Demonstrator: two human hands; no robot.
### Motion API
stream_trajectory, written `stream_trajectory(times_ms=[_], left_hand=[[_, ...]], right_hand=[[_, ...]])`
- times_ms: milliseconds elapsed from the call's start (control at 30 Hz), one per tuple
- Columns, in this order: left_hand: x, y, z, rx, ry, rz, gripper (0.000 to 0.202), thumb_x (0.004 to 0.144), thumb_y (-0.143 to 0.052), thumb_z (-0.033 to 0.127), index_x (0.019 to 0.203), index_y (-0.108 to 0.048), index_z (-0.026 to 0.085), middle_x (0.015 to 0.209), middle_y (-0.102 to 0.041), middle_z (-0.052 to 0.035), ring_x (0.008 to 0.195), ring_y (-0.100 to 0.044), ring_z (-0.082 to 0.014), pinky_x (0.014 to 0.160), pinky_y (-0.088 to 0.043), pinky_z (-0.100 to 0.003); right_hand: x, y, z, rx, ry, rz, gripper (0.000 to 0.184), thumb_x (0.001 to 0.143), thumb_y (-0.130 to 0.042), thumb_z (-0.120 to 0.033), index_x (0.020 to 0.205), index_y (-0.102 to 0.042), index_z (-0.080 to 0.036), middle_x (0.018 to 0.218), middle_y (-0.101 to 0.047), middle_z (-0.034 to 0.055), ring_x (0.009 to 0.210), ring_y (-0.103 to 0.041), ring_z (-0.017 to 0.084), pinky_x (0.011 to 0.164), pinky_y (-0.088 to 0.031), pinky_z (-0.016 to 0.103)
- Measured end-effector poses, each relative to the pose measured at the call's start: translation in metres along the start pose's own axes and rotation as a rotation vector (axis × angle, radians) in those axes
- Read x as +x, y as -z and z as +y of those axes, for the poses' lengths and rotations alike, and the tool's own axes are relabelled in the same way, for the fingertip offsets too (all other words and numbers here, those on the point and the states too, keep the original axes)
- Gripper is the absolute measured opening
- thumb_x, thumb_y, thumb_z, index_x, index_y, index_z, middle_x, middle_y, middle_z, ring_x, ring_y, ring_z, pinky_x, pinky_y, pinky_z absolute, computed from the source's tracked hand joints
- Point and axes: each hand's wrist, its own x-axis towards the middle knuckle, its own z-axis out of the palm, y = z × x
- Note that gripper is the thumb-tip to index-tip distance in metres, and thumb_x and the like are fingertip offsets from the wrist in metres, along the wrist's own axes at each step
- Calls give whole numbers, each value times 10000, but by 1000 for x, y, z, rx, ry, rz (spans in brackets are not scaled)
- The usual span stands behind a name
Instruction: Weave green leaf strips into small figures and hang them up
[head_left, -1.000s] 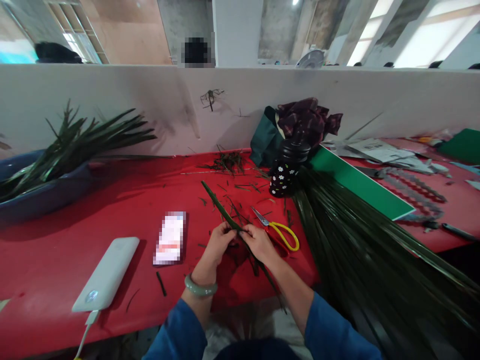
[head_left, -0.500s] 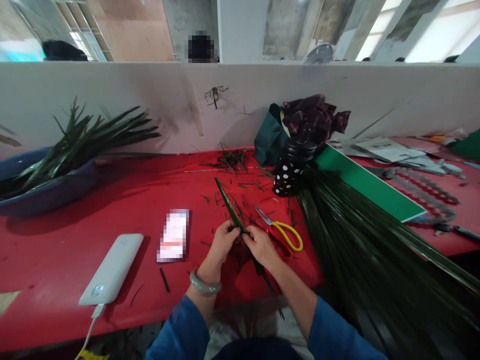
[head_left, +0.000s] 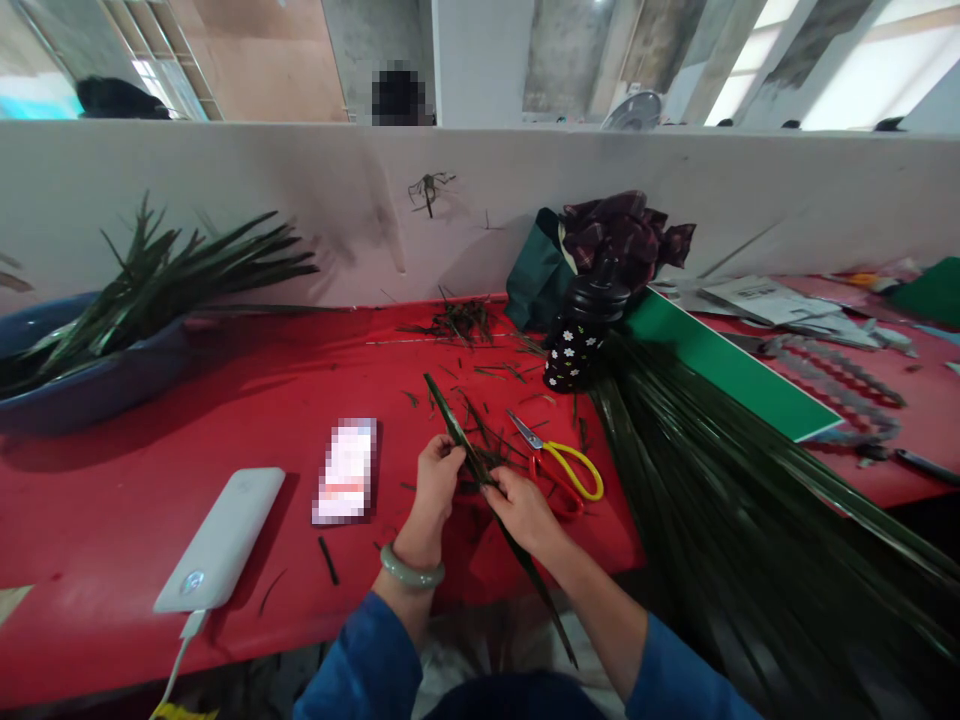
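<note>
"As we read across from the left, what do we meet before the hands?"

"We pass a blue basin [head_left: 124, 398] of long leaves [head_left: 165, 290], then a white power bank [head_left: 221, 540] and a phone [head_left: 345, 470], both lying on the red tabletop [head_left: 247, 400]. Near the middle we reach the left hand [head_left: 436, 480], its thumb and forefinger pinching the edge of a long green leaf strip [head_left: 475, 464]."

"And where exactly is that strip?"

"We see it slanting between both hands, upper tip pointing away from us, lower tail running past the near table edge. Slightly lower along it, the right hand [head_left: 527, 512] pinches it too, thumb against fingers. What the tucked-under fingers do, we cannot tell."

"Which step would we call this?"

"We'd judge it finger work on one strip, since the scissors [head_left: 537, 442] lie unheld just beside the right hand, blades pointing away and leftward."

"So what does the next move call for?"

"Two steady pinches and even tension between them, we think, lest the narrow strip twist or slip. Farthest right of all this, we find a big leaf bundle [head_left: 712, 500], apart from the fingers."
</note>
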Motion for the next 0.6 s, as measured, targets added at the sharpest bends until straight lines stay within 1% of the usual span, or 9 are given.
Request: stream_trajectory(times_ms=[67,133,233,300,400,600], left_hand=[[0,1,0,45,-20,10,56,592,-515,182,640,-505,156,554,-495,41,501,-461,-72,505,-372,-185],[0,1,1,64,-28,-4,79,593,-526,198,658,-518,155,578,-516,30,523,-480,-81,520,-387,-193],[-1,0,3,17,15,-55,117,590,-530,203,695,-518,150,591,-529,24,515,-492,-83,506,-392,-196],[-2,-1,4,-25,50,-66,132,580,-530,189,704,-507,149,577,-522,31,487,-482,-76,477,-379,-189],[-1,-1,4,-58,39,-46,142,572,-532,171,709,-502,150,574,-511,42,476,-466,-64,465,-362,-180],[4,5,3,-109,-17,48,111,598,-534,188,700,-504,156,601,-495,48,508,-461,-55,498,-362,-181]], right_hand=[[-4,1,0,-18,-6,10,157,754,-413,-241,817,-543,-181,715,-611,26,632,-549,143,571,-363,229],[-6,3,0,-33,-8,26,159,754,-411,-246,819,-543,-185,709,-609,25,620,-545,141,564,-360,228],[-9,6,1,-59,2,33,150,755,-411,-260,798,-538,-193,671,-600,17,593,-538,139,546,-351,224],[-10,6,1,-71,5,31,146,755,-411,-264,791,-535,-195,662,-598,16,592,-538,140,542,-345,223],[-12,6,-1,-84,-3,32,144,755,-408,-262,782,-533,-197,663,-596,14,591,-533,140,540,-334,223],[-20,8,-5,-38,1,-6,132,751,-410,-260,748,-525,-196,606,-557,-2,557,-497,128,523,-310,219]])
